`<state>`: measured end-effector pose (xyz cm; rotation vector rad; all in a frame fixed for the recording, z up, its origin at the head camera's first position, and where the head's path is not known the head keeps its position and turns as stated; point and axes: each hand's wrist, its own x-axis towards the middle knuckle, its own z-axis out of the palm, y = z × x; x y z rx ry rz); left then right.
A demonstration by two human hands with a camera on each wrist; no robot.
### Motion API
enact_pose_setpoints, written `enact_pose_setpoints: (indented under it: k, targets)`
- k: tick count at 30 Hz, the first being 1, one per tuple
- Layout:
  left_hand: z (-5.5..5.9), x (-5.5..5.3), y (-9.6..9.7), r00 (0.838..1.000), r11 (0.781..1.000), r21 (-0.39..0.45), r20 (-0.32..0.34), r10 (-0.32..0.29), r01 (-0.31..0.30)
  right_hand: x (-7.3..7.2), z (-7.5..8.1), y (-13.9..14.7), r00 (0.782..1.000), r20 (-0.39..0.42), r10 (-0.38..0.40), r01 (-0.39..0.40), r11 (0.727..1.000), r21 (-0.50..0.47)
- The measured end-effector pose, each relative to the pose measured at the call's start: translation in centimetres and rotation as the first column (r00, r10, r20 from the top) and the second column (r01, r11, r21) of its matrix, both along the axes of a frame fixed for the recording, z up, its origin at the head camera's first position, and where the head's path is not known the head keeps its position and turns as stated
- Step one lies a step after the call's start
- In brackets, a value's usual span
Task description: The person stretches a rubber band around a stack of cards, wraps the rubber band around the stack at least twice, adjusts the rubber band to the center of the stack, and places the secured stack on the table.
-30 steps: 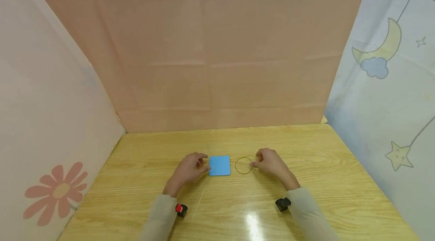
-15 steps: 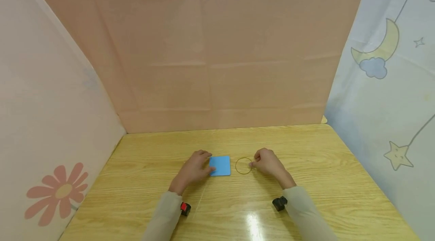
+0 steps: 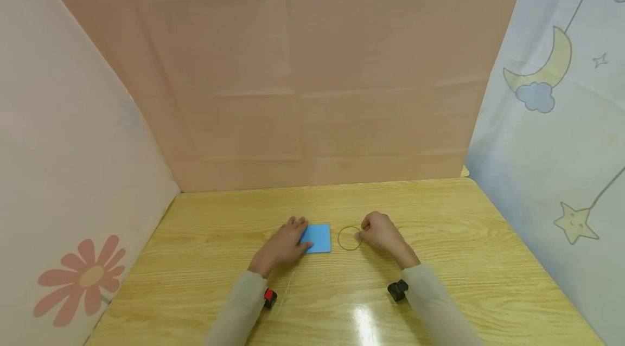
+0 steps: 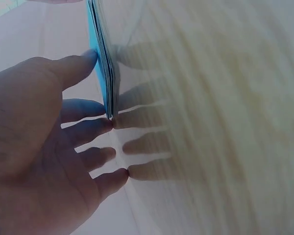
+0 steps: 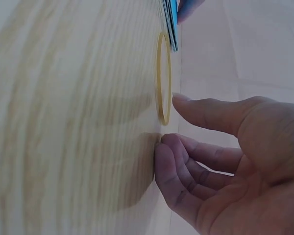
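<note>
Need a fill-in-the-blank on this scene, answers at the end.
1. The left grip touches a square stack whose top is coloured ____.
2. The thin band nearest the right grip is coloured ____.
3. The stack and band lie on a table with ____ grain.
4. In the head view, the flower is on the wall at the ____ side.

Missing words: blue; yellow; wood; left.

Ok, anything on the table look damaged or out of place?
Little stands out: the blue square stack looks flat, the yellow rubber band unbroken. Only a thin pale line near the left hand looks odd, crossing the wood grain: perhaps a scratch.
</note>
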<state>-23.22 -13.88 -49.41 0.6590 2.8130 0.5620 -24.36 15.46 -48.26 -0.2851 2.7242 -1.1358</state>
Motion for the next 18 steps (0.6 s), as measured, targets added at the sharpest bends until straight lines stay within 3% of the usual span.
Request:
enact_pose_setpoints:
  k: [10,18]
  targets:
    - [0.0,-0.02,0.49,0.999,0.998,-0.041,-0.02,0.044,-0.045,-0.2,-0.11,-0.17,1.0,0.026,0.015,-0.016,1.0,0.016]
    - [-0.1,-0.24,0.89,0.993,0.994,-0.069,-0.091,0.078,-0.085,0.01,-0.22,-0.31,0.999,0.032,0.017,-0.018,1.0,0.023]
